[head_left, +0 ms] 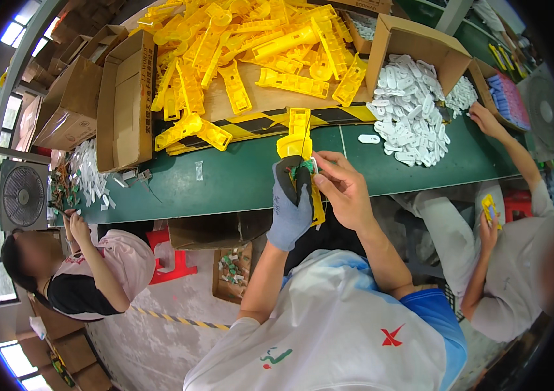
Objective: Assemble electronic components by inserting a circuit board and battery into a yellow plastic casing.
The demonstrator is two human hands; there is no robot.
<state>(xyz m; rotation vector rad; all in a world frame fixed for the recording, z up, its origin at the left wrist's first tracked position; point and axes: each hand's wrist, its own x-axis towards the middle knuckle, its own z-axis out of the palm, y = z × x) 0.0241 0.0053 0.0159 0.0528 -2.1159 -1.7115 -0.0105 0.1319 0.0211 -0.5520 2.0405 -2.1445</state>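
Yellow plastic makes up the slim housing (295, 144) in the gloved left hand (292, 195), its upper end standing out beyond the fingertips and its lower end showing below them, between the two hands. That left hand is closed around the middle of it, thumb pressed in near a small green board (302, 171) that sits between glove and housing. Bare, the right hand (347, 195) comes in from the other side with fingers half curled, thumb and forefinger at the housing's edge beside a small white piece (315, 163); whether they pinch that piece or only touch it, I cannot tell.

Thin-walled and hollow, the housing looks light and fairly stiff, smooth enough to slip under a bare finger, so the glove should help. It would be best held by its long side walls, near the middle, without squeezing hard on an open stretch. The board looks more fragile and would be better handled by its edges.

Beyond both hands lies a heap of yellow housings (290, 45), fronted by a black-and-yellow striped edge (257, 124). Ahead and to the right of the right hand, white oval parts (410, 111) spill from a cardboard box (414, 42) onto the green table (238, 186).
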